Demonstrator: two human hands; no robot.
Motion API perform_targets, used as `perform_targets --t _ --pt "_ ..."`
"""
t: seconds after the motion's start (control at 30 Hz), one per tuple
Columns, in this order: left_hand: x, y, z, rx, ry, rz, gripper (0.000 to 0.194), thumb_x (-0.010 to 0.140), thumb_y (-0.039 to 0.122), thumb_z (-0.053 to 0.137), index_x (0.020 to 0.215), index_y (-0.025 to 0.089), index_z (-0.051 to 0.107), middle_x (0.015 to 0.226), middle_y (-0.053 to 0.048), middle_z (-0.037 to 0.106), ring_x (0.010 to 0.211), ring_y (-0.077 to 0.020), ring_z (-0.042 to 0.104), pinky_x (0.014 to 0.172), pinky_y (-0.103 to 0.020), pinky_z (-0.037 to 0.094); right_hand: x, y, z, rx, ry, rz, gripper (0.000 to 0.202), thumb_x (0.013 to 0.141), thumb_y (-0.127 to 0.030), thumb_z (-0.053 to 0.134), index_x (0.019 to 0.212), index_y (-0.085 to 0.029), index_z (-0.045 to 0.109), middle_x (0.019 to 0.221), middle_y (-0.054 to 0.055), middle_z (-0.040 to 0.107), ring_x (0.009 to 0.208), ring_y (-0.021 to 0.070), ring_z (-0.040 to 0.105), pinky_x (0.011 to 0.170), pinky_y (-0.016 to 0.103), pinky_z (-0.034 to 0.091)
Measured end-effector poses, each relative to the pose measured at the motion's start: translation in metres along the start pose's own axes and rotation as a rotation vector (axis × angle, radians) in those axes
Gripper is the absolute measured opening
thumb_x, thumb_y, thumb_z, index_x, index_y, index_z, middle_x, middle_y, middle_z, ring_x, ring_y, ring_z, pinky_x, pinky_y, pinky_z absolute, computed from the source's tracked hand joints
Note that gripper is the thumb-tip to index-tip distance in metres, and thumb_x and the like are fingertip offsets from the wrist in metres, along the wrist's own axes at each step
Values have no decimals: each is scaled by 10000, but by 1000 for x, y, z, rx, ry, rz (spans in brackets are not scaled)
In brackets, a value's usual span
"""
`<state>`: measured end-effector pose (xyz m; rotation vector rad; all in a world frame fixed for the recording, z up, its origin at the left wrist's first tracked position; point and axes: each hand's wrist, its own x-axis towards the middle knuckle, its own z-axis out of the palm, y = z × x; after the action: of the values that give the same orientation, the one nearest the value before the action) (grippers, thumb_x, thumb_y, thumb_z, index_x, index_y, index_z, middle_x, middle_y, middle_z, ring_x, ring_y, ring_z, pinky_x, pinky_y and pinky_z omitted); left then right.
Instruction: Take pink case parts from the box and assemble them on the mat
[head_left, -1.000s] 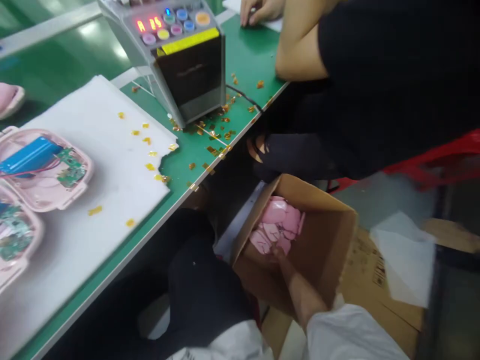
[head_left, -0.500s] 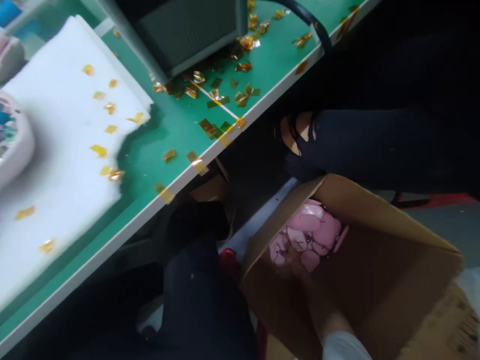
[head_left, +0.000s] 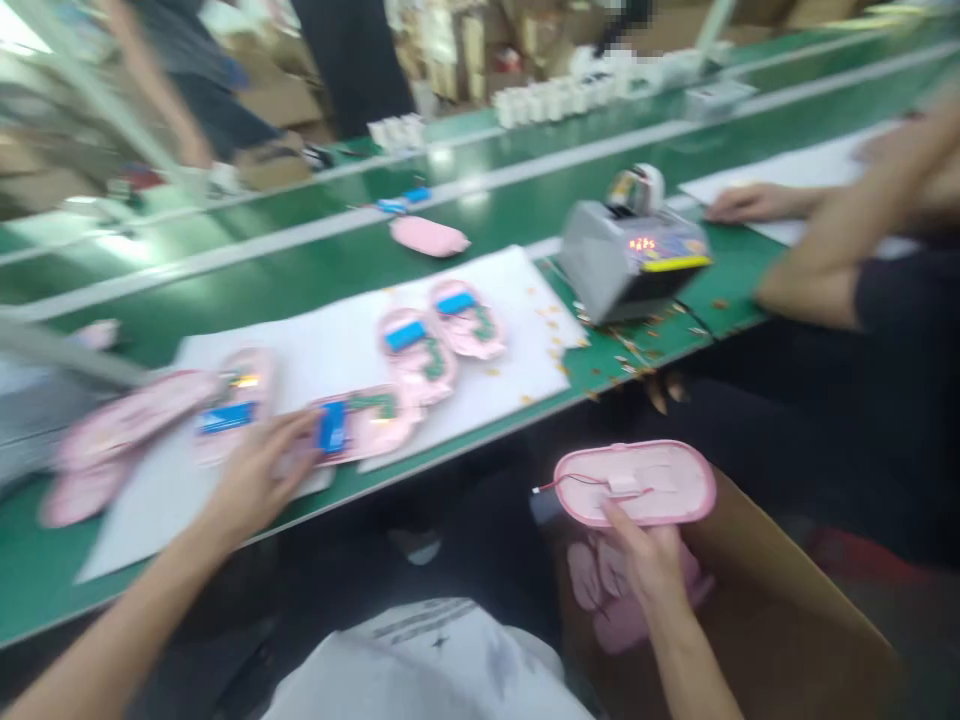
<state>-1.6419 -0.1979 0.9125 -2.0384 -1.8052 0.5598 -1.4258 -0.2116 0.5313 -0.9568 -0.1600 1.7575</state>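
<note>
Green counter (head_left: 262,290) bears, at eight o'clock, a pink plastic shell (head_left: 390,430), seemingly touched by the left hand (head_left: 259,480), grip unclear; at four, fingers of the right hand (head_left: 654,562) pinch an oval pink cover (head_left: 681,482), thin red wire (head_left: 574,477) best kept unsnagged.

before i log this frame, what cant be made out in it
Head view, left hand: blur hides whether it grips the pink shell.
Head view, display: too small and blurred to read surely.
Head view, pieces in the box: partly hidden by the right hand and its pink cover.
</note>
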Motion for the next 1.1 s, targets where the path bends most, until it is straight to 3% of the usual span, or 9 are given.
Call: perform_targets --t 0.1,0.2,0.33,0.47,0.6,0.7,0.83,0.97,1.1 --pt "-20 -19 -16 11 -21 43 439 999 401 357 1364 171 436 1250 -121 612 1108 -251 598 954 -414 513 -12 -47 82 54 -144 -89 741 589 -325 852 1263 -160 592 1168 118 678 1133 288 609 1092 512 385" --pt "-21 -24 -15 -8 -21 62 403 1000 287 358 1379 165 416 1274 -138 594 1139 -244 578 971 -404 491 -22 -84 157 175 -342 3 727 637 -407 805 1281 -167 568 1131 123 688 1049 295 647 946 512 510" --pt "-21 -15 -25 0 -79 126 337 970 175 352 1254 135 530 1257 -164 582 1091 -261 592 902 -400 502 -19 -115 215 78 -391 38 685 637 -411 767 1249 -169 576 1039 100 698 929 267 665 738 409 583" --pt "-34 -4 -47 17 -245 206 348 921 153 402 1238 135 545 1196 -183 599 983 -281 618 824 -412 509 5 -126 217 -226 -297 -213 816 617 -339 736 1376 -226 459 1111 87 668 927 238 647 776 395 561" --pt "-38 -14 -61 -59 -315 353 484 806 113 502 1286 171 514 1259 -154 585 1242 -332 497 1060 -522 375 32 -129 206 -580 -462 -416 639 629 -355 684 1242 -207 577 1258 91 604 1132 262 566 1019 424 425" --pt "-30 -37 -60 -78 -320 463 518 792 71 499 1291 206 520 1334 -124 552 1330 -327 418 1106 -513 324 44 -137 206 -758 -516 -347 454 626 -469 680 979 -188 635 970 66 665 918 247 601 860 396 475" --pt "-32 -51 -46 -12 -271 599 232 945 205 463 1103 184 631 1098 -128 658 957 -256 615 781 -352 484 50 -162 205 -790 -729 -194 355 631 -480 694 805 -180 617 762 28 631 726 187 568 667 299 448" --pt "-39 -13 -9 48 22 560 348 962 440 484 891 139 645 769 -86 643 687 -204 579 612 -327 437 50 -185 202 -686 -878 -43 495 645 -432 726 1068 -179 677 955 72 679 804 200 603 654 284 455" --pt "-21 55 29 144 203 237 473 868 571 588 802 104 630 679 -97 601 621 -228 568 522 -341 411 41 -172 222 -638 -829 -33 443 582 -367 684 977 -167 700 987 67 685 836 214 596 728 319 466"
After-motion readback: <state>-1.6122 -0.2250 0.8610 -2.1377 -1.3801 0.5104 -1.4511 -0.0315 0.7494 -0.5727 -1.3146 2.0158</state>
